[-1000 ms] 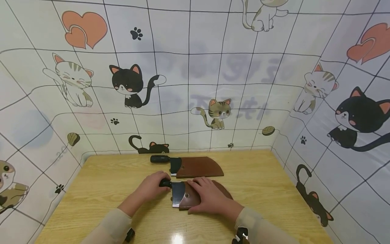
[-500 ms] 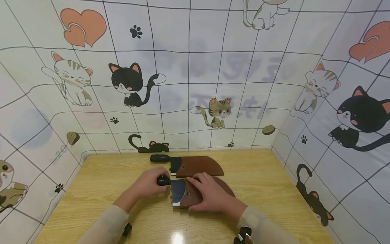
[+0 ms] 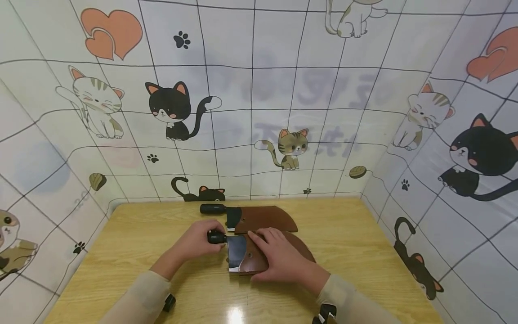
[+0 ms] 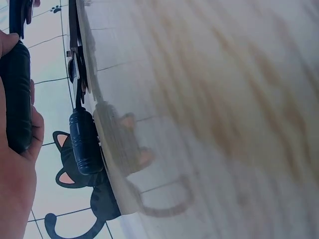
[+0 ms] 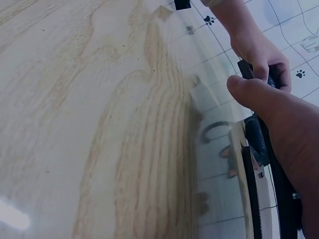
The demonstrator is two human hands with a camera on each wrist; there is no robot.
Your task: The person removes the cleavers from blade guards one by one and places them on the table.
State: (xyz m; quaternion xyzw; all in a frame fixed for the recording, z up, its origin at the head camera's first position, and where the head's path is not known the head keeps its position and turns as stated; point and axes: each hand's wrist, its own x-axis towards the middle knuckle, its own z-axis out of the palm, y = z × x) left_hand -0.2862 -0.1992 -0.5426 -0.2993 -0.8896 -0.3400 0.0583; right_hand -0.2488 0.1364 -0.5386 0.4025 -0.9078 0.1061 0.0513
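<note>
My left hand (image 3: pixel 197 239) grips the black handle (image 3: pixel 216 236) of the nearer cleaver. Its broad blade (image 3: pixel 237 250) runs into a brown leather sheath (image 3: pixel 251 262) with a snap. Over that sheath lies my right hand (image 3: pixel 279 258), thumb at the near edge and fingers across the top, holding it. Behind is a second cleaver (image 3: pixel 265 219) in a similar brown sheath, lying on the table. In the left wrist view the held handle (image 4: pixel 17 94) stands higher off the table than the second cleaver's handle (image 4: pixel 85 144). The right palm hides part of the sheath.
A shiny wood-grain table (image 3: pixel 121 252) lies under everything, bounded by a cat-print wall sheet (image 3: pixel 251 90) at the back and sides. Near the sleeves, dark wrist devices (image 3: pixel 169 302) show.
Both hands and the nearer cleaver have shifted slightly away from me, towards the second cleaver. The left hand's hold shows more of the handle's end than before.
</note>
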